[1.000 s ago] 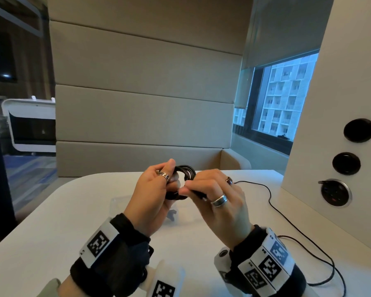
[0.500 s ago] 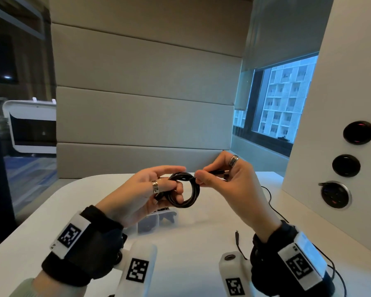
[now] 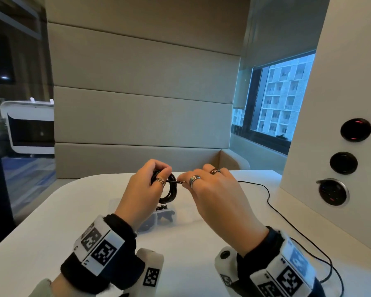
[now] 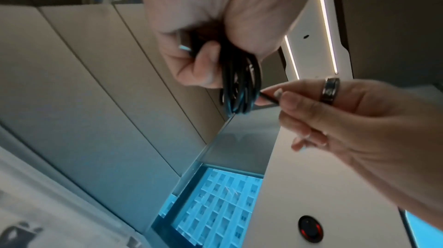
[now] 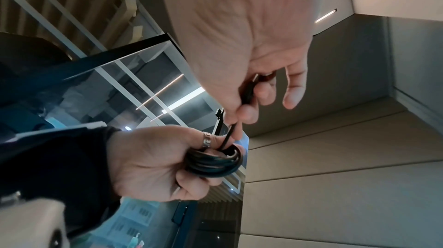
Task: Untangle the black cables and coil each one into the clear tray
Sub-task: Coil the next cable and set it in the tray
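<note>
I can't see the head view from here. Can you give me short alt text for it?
Two hands work above a white table: the left hand holds a coiled black cable while the right hand pinches its free end beside the coil. A clear tray with dark items lies below them, and a loose black cable trails along the table's right side.

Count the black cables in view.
2, maybe more: coiled cable gripped in the left hand; loose cable on the table, right side. Tray contents unclear.

Black cables: two, namely one coiled cable (image 3: 169, 190) in the grip and one loose cable (image 3: 287, 224) right of it. Clear tray (image 3: 180, 213): one, below the grip. Finger rings: three.
</note>
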A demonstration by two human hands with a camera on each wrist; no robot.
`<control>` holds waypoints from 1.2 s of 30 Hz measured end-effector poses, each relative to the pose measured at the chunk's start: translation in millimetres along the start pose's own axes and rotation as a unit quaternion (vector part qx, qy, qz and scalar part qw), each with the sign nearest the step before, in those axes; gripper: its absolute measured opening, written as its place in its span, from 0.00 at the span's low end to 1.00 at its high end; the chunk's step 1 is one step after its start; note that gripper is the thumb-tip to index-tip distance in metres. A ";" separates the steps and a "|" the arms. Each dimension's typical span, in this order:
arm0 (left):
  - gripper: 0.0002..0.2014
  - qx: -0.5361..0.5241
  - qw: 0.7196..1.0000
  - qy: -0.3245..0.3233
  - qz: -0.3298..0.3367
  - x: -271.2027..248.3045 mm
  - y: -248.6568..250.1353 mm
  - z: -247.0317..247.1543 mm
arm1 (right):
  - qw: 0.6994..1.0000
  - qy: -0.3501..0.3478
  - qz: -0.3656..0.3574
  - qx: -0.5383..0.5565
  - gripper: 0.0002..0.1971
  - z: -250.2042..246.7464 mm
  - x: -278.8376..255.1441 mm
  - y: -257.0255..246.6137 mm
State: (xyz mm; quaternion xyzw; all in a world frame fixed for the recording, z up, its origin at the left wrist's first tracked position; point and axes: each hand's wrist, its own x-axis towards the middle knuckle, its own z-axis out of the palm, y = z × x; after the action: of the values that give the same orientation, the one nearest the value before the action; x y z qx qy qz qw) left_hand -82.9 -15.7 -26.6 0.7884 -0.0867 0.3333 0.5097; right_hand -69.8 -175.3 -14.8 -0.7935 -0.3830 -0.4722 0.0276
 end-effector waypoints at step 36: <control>0.11 -0.004 0.997 -0.028 0.077 -9.2 0.6 11.4 | 0.499 -0.066 0.389 0.772 0.15 7.6 4.8 -6.0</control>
State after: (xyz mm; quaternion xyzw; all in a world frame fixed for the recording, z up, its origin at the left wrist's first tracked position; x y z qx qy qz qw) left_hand -85.2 -27.7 -34.7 0.7865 -0.1626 0.3488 0.4831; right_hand -66.8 -165.3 -17.1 -0.5544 -0.2488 0.1229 0.7846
